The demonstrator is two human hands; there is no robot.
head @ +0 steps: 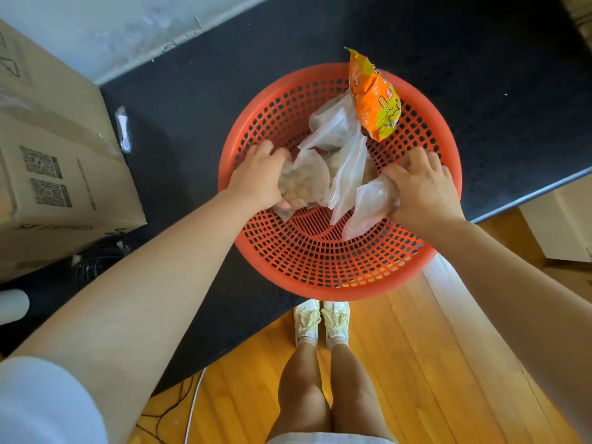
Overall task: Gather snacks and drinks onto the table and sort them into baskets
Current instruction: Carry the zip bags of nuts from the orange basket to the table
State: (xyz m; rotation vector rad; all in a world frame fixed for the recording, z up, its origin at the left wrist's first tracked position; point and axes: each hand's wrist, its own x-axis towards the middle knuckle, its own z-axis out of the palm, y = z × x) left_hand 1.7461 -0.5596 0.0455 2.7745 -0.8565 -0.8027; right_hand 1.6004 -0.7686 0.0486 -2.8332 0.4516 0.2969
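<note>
A round red perforated basket (pixel 320 264) sits on the black table, its near rim overhanging the table's edge. Inside lie several clear zip bags (pixel 339 133) of pale snacks. An orange and yellow snack packet (pixel 374 97) leans on the far rim. My left hand (pixel 256 177) grips a clear bag of round nuts (pixel 304 184) at the basket's left side. My right hand (pixel 423 187) is closed on another clear zip bag (pixel 368 203) at the right side. Both hands are inside the basket.
A large cardboard box (pixel 57 161) stands on the black table (pixel 198 100) at the left, close to the basket. A small clear wrapper (pixel 124 129) lies between them. Wooden floor, cables and my legs show below the table's edge. A white object (pixel 12 306) is at far left.
</note>
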